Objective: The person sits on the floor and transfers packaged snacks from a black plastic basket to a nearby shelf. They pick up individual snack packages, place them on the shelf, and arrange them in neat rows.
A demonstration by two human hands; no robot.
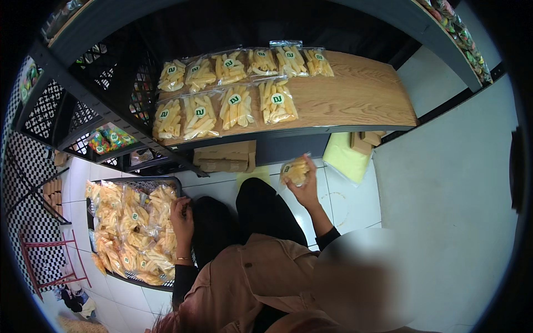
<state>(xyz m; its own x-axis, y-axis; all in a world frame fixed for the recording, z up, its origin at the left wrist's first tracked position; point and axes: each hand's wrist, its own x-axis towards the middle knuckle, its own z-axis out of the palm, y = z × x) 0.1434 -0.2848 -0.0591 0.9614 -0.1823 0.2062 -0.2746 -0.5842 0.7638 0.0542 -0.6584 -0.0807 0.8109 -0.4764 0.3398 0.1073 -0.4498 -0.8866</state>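
My right hand point(305, 189) grips a clear plastic bag of pale yellow snack sticks point(297, 170) with a round label, held above the tiled floor in front of the shelf. My left hand point(182, 220) is at the right side of a black plastic crate point(178, 183), by my left knee. Its fingers are curled, and whether they hold the rim is hidden. Many similar snack bags point(133, 224) fill the crate. On the wood-grain shelf board point(349, 91), more labelled bags lie in two rows: a back row point(231, 68) and a front row point(236, 107).
Under the shelf are a cardboard box point(225, 158), a yellow plastic-wrapped pack point(345, 156) and small brown boxes point(365, 141). A black metal shelf post point(112, 106) rises at the left. Bags of colourful candy point(110, 138) sit on a side rack. A red metal frame point(54, 262) stands far left.
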